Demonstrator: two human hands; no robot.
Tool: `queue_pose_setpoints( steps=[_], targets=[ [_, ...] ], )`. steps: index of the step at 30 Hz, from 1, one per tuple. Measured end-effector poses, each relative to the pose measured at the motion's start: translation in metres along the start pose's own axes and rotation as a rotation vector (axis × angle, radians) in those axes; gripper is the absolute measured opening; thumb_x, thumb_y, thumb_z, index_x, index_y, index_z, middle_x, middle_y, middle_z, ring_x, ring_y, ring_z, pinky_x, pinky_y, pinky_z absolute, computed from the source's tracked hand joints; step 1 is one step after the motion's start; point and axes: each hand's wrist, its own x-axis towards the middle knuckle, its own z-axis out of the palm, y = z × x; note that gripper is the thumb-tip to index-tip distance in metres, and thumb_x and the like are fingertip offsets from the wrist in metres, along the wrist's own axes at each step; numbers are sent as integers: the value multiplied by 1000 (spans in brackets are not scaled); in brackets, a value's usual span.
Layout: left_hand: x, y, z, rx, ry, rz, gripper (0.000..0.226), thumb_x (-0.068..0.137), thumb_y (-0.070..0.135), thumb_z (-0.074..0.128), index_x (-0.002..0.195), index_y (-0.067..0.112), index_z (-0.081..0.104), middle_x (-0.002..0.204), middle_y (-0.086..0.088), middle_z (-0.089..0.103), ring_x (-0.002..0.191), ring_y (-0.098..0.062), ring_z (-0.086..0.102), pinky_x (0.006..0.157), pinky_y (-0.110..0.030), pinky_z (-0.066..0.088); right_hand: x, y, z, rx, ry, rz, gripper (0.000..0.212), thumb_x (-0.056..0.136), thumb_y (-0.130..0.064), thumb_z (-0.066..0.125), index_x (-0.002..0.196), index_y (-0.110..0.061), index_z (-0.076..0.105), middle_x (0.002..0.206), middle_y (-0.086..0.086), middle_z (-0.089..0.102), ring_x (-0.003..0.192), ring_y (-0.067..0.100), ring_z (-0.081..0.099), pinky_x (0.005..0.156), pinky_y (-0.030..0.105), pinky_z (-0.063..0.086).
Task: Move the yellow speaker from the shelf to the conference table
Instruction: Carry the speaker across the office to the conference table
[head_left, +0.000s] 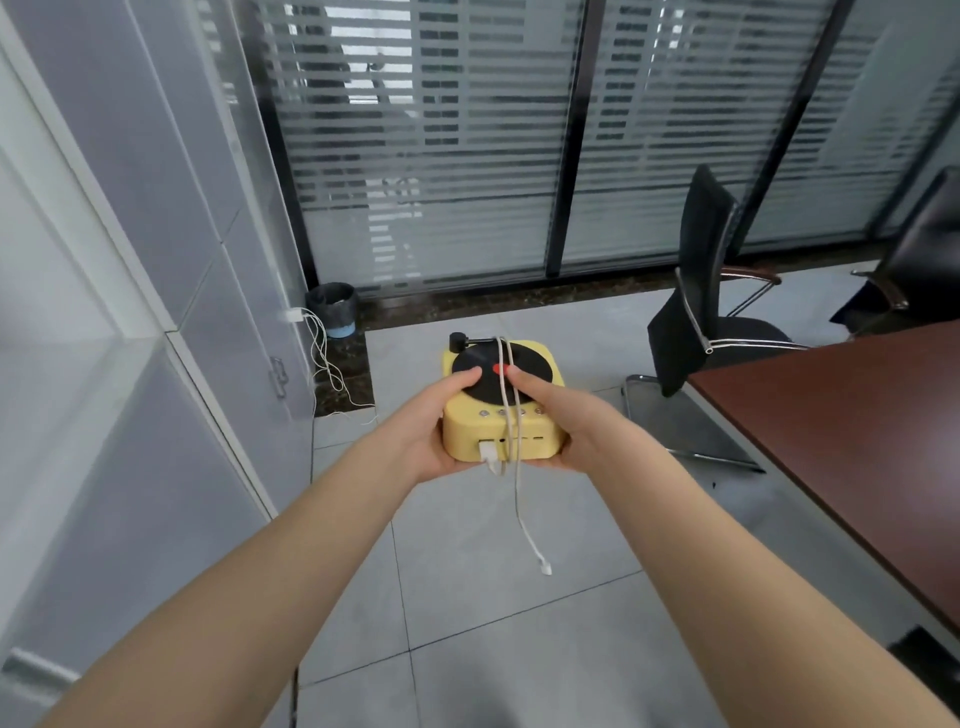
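The yellow speaker (524, 434), shaped like a small record player with a black disc and red centre on top, is held in the air over the floor. My left hand (423, 428) grips its left side, thumb on the disc. My right hand (563, 421) grips its right side, thumb by the red centre. A white cable (519, 499) is wrapped over the speaker and its loose plug end dangles below. The dark red-brown conference table (852, 431) stands to the right, its near corner about a hand's width from the speaker.
White cabinet doors (156, 364) fill the left. A glass wall with frosted stripes (467, 156) is ahead. A black bin (332, 309) and a plugged-in white charger cable (327, 358) sit in the corner. Two black chairs (711, 301) stand by the table.
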Motion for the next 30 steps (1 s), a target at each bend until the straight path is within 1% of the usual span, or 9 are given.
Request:
queue_pose_setpoints(
  steps=[2, 4, 7, 10, 14, 18, 23, 26, 30],
  targets=[
    [23, 13, 2, -1, -9, 1, 30, 83, 35, 64, 107, 17, 64, 100, -7, 71, 92, -25, 67, 78, -40, 55, 21, -15, -1, 3, 13, 0, 63, 64, -49, 81, 110, -10, 60, 104, 9, 71, 90, 26, 70, 77, 41, 60],
    [47, 26, 5, 15, -22, 7, 27, 84, 35, 64, 104, 17, 64, 96, -6, 71, 90, -24, 67, 76, -39, 55, 44, -29, -4, 4, 12, 0, 64, 64, -50, 81, 110, -11, 59, 105, 9, 71, 91, 26, 70, 79, 42, 60],
    [86, 46, 14, 34, -28, 14, 21, 85, 35, 62, 96, 17, 65, 81, -4, 74, 81, -21, 67, 70, -37, 54, 81, -50, -11, 10, 12, -5, 62, 65, -49, 80, 109, -11, 59, 107, 9, 71, 92, 26, 70, 82, 43, 59],
    [124, 69, 29, 60, -35, 15, 19, 86, 35, 61, 92, 17, 65, 67, -2, 74, 77, -20, 67, 69, -36, 54, 119, -76, -23, 29, 24, 0, 65, 63, -50, 82, 110, -11, 60, 106, 10, 72, 93, 27, 70, 84, 45, 58],
    [172, 97, 49, 53, -53, 14, 18, 87, 35, 61, 93, 18, 65, 69, -1, 75, 79, -20, 67, 71, -35, 54, 167, -112, -39, 14, 26, 9, 68, 61, -52, 82, 111, -11, 60, 106, 9, 71, 93, 26, 70, 84, 44, 59],
    [211, 120, 61, 35, -59, 13, 18, 87, 35, 60, 94, 18, 65, 70, -2, 75, 81, -21, 67, 74, -35, 54, 203, -141, -49, 11, 31, -3, 63, 64, -51, 81, 109, -12, 59, 105, 9, 71, 89, 26, 70, 77, 41, 60],
    [259, 148, 68, 47, -76, 22, 19, 87, 36, 60, 95, 19, 65, 71, -2, 75, 79, -21, 67, 76, -35, 53, 249, -170, -54, 24, 37, 0, 70, 57, -52, 84, 109, -12, 59, 105, 10, 72, 92, 28, 71, 82, 47, 59],
    [289, 164, 71, 61, -77, 17, 18, 86, 36, 61, 92, 19, 65, 68, -1, 74, 76, -20, 67, 72, -34, 54, 276, -187, -56, 21, 50, -4, 72, 57, -53, 83, 110, -12, 58, 105, 10, 72, 91, 28, 71, 82, 46, 59],
    [330, 191, 69, 92, -82, 13, 18, 86, 36, 61, 93, 20, 64, 67, 0, 74, 74, -18, 67, 64, -32, 53, 311, -211, -53, 36, 59, -10, 67, 63, -52, 81, 110, -12, 57, 107, 10, 70, 93, 27, 69, 81, 43, 59]
  ],
)
